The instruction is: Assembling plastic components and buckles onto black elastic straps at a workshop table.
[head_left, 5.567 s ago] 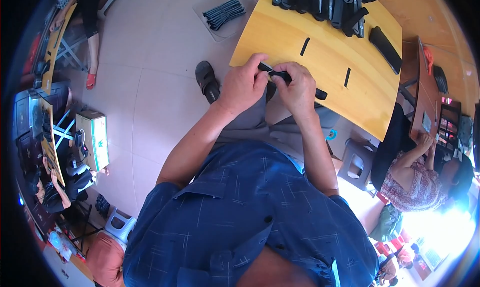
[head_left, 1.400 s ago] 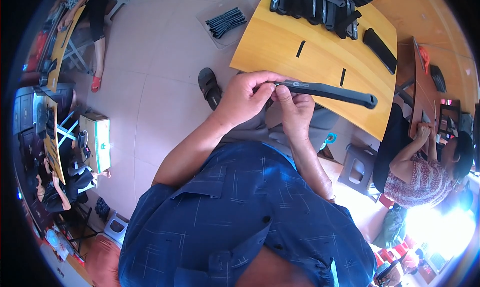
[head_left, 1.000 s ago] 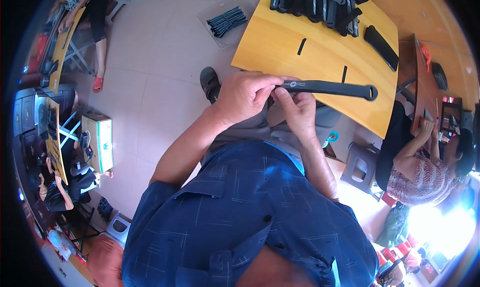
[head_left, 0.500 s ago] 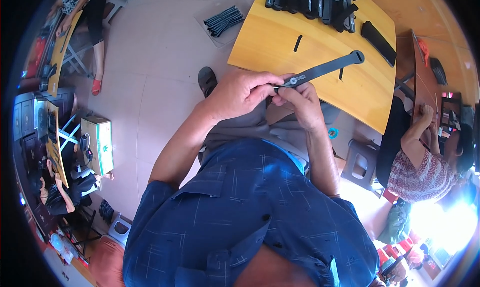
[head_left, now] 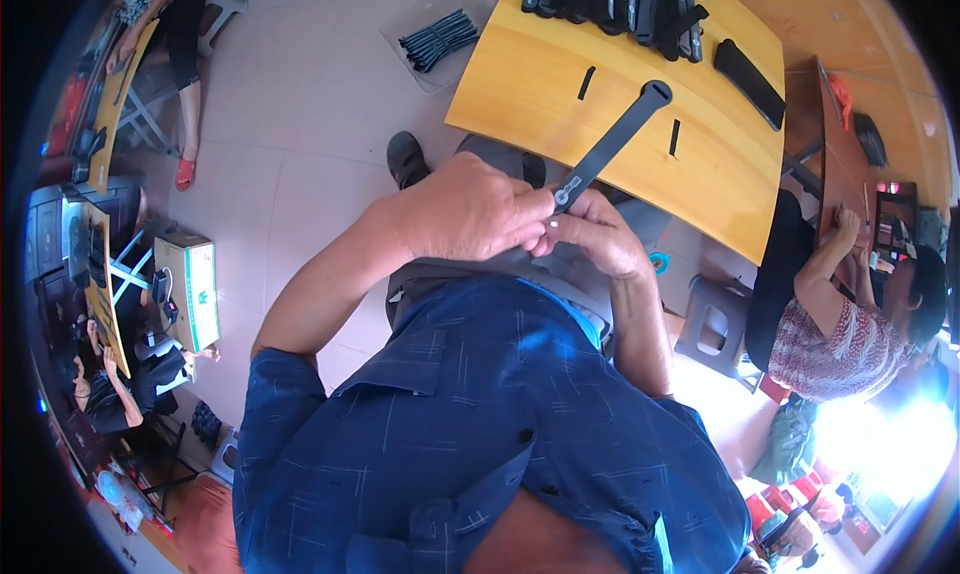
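A dark grey flat strap [head_left: 607, 146] slants up and away from my hands, its rounded far end pierced by a slot and a pale printed mark near its lower end. My left hand [head_left: 475, 212] is closed, its fingertips pinching the strap's lower end. From the other side, the thumb and curled fingers of my right hand [head_left: 598, 236] grip that same end. The fingers hide the strap's tip. Both hands are over my lap, just short of the near edge of the yellow table [head_left: 510, 109], with the strap's far part above the tabletop.
Stacked dark straps [head_left: 610, 9] crowd the table's far side, beside a long black case [head_left: 750, 82]. Two short black strips lie on the tabletop. A bundle of dark strips [head_left: 438, 40] rests on the floor at left. A grey stool [head_left: 712, 319] and a seated person [head_left: 840, 324] are at right.
Both hands have drawn slightly closer to my body. The strap has swung from pointing rightward to a steeper, more forward slant, and my left elbow has moved outward.
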### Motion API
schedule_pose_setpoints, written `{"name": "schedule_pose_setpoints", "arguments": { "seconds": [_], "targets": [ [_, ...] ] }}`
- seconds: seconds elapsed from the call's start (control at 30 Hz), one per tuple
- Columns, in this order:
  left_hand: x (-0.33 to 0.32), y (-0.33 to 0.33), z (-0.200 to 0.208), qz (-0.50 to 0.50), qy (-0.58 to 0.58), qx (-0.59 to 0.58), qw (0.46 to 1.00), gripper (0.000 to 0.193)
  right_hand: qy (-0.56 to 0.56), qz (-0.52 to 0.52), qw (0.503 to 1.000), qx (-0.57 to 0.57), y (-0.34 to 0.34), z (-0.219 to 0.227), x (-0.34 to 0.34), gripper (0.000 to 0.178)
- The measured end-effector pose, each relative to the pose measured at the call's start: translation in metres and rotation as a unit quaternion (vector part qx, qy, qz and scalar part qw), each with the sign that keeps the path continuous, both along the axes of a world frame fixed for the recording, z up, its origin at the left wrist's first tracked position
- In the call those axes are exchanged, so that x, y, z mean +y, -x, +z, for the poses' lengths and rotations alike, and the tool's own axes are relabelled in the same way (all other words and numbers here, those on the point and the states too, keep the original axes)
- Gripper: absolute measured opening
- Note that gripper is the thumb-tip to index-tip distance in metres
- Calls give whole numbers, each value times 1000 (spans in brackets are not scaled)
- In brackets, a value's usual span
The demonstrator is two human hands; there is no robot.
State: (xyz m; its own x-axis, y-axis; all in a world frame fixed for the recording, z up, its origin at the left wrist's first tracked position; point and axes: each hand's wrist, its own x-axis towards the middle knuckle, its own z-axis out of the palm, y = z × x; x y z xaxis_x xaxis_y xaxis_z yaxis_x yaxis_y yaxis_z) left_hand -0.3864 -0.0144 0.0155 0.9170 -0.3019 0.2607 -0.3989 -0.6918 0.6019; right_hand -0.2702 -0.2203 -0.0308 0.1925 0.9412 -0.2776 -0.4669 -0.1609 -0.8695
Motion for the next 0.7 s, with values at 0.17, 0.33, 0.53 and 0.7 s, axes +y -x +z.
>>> {"name": "schedule_pose_setpoints", "arguments": {
  "seconds": [0.17, 0.33, 0.53, 0.7],
  "targets": [
    [-7, 11, 6, -80, -1, -15, 997, 28, -5, 42, 999, 18, 11, 3, -10, 18],
    [-3, 20, 8, -153, 46, 89, 983, 17, 53, 215, 974, -51, 14, 21, -25, 21],
    [-9, 30, 2, -73, 55, 82, 992, 22, 69, 222, 960, -154, 15, 29, -26, 27],
    [-24, 40, 6, 9, 32, 33, 999, 24, 12, 179, 972, -153, 19, 19, -27, 31]
  ]
}}
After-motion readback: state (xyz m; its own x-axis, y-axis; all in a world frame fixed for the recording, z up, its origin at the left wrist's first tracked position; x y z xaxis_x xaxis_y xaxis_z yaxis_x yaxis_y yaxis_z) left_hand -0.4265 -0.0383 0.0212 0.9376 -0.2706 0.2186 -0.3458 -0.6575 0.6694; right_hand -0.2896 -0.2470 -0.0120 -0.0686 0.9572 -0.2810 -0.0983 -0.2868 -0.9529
